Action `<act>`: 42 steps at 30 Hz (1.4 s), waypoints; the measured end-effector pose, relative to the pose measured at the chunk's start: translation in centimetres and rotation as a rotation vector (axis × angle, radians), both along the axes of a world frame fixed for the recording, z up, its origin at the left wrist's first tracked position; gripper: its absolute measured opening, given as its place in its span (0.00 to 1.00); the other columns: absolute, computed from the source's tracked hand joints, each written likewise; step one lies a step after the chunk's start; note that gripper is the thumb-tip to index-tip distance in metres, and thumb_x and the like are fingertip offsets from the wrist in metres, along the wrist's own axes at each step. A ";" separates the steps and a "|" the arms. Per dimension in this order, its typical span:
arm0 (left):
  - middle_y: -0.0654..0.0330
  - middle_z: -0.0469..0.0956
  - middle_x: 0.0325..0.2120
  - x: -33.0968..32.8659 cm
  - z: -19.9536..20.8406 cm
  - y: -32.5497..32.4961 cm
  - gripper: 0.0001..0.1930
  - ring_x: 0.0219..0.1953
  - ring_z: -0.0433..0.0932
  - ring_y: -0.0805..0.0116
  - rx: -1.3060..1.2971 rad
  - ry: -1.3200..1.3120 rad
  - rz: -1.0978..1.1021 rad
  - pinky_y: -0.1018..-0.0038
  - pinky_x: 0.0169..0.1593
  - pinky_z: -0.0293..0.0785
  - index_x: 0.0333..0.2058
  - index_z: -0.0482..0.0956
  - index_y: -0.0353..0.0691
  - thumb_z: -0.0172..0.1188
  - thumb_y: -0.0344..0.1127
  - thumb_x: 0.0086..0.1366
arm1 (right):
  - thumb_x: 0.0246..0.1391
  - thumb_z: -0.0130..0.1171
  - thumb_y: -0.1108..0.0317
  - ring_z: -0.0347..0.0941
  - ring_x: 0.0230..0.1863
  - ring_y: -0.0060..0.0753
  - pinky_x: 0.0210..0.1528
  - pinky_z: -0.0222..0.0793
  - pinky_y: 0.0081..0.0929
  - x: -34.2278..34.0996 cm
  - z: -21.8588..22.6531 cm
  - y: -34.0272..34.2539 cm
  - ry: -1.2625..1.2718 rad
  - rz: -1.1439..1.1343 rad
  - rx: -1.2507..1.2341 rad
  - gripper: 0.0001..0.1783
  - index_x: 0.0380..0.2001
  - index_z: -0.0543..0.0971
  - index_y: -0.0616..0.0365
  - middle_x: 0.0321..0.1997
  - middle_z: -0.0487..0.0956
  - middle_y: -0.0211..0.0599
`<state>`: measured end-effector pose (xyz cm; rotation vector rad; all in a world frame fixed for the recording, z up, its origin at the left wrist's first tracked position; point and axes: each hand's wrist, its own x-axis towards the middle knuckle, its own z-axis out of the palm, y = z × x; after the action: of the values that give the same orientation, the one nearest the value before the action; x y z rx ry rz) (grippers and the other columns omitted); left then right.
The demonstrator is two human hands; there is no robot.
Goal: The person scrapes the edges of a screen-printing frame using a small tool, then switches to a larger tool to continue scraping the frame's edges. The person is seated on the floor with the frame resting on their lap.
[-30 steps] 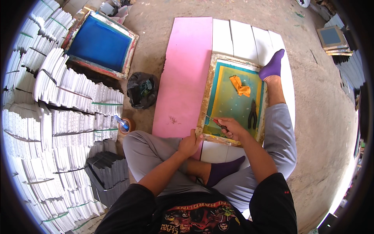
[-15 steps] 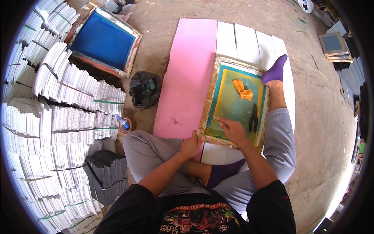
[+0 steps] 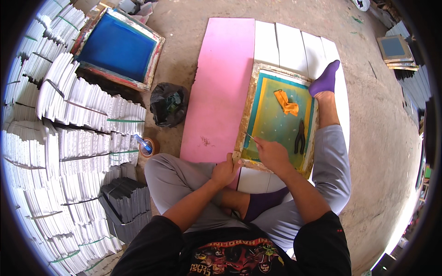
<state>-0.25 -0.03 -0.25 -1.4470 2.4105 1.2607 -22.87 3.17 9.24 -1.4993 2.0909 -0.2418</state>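
Observation:
A wood-framed printing screen (image 3: 247, 108) with yellow and teal mesh lies tilted in front of me. At its near left corner, my left hand (image 3: 224, 172) is closed on the wooden rail. My right hand (image 3: 273, 155) is closed around a tool with a thin metal shaft (image 3: 249, 136); its handle is hidden in the fist. The shaft points left, its tip at the inner edge of the left rail. On the mesh lie a crumpled orange cloth (image 3: 287, 104) and dark-handled pliers (image 3: 299, 137).
Beneath the screen are a pink board (image 3: 216, 92) and white panels (image 3: 290, 43). My socked foot (image 3: 326, 78) rests by the screen's far right corner. To the left are a black plastic bag (image 3: 168, 105), a blue screen (image 3: 117, 48) and bundled white stacks (image 3: 87, 152).
My right hand has moved slightly left, and the shaft's tip now reaches the left rail. My left hand keeps its hold on the corner. The whole view has shifted a little.

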 end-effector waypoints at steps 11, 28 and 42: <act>0.35 0.81 0.28 0.2 -0.2 0.2 0.30 0.33 0.82 0.32 -0.041 -0.042 0.004 0.41 0.37 0.76 0.52 0.63 0.33 0.39 0.61 0.77 | 0.66 0.51 0.61 0.83 0.37 0.57 0.39 0.78 0.49 0.0 -2.2 0.5 0.067 0.057 -0.018 0.19 0.57 0.81 0.46 0.37 0.85 0.50; 0.34 0.80 0.26 -0.3 0.3 -0.1 0.28 0.32 0.81 0.30 -0.014 -0.039 -0.001 0.40 0.38 0.75 0.50 0.63 0.33 0.41 0.58 0.77 | 0.66 0.59 0.60 0.84 0.41 0.45 0.45 0.77 0.32 -3.9 -10.3 1.1 -0.691 -0.137 -0.261 0.17 0.56 0.83 0.48 0.45 0.86 0.46; 0.33 0.80 0.27 -0.2 0.7 -0.2 0.26 0.32 0.80 0.28 0.003 -0.015 0.002 0.39 0.38 0.73 0.50 0.63 0.33 0.43 0.56 0.77 | 0.69 0.57 0.62 0.78 0.30 0.27 0.34 0.72 0.27 -3.7 -10.7 0.3 -0.655 -0.094 -0.332 0.18 0.58 0.82 0.54 0.37 0.85 0.33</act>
<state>-0.42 -0.23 0.42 -1.4528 2.3975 1.2491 -26.58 3.45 -1.42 -1.2585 1.6319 -1.0101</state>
